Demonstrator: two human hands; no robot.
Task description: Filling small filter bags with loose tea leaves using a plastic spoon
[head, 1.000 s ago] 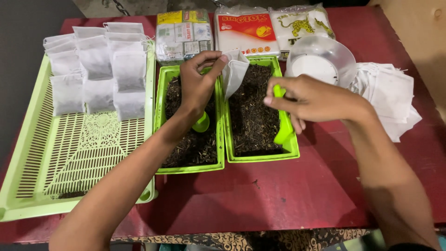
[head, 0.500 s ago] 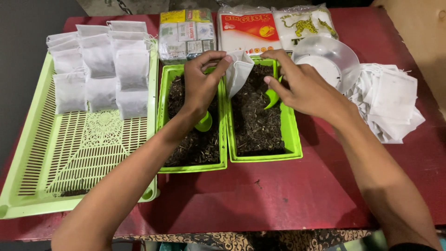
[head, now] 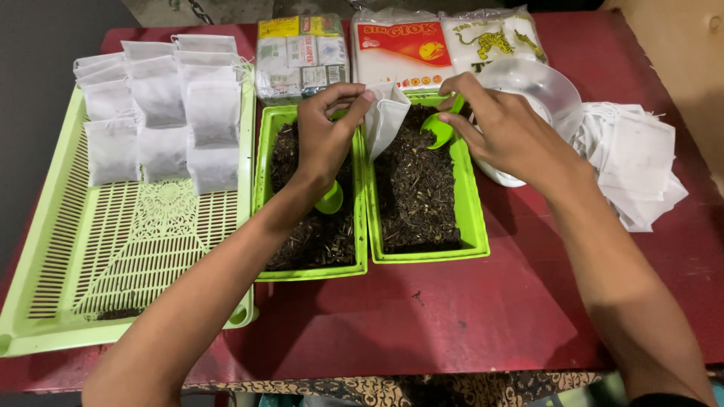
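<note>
My left hand (head: 326, 134) pinches the open top of a small white filter bag (head: 385, 117) over the gap between two green trays. My right hand (head: 504, 130) holds a green scoop (head: 439, 130) just right of the bag's mouth, above the right green tray (head: 471, 226) of dark loose tea. The left green tray (head: 264, 158) also holds dark tea, with a second green scoop (head: 330, 200) lying in it under my left forearm.
A large light-green slotted tray (head: 113, 256) at left carries several filled white bags (head: 158, 113) at its far end. A pile of empty white bags (head: 637, 162) lies at right beside a clear plastic bowl (head: 539, 87). Printed packets (head: 302, 53) line the far edge of the red table (head: 452, 324).
My right hand lifted the green scoop from the right tray's edge and moved it up and left to the bag's mouth. My left hand kept holding the bag open.
</note>
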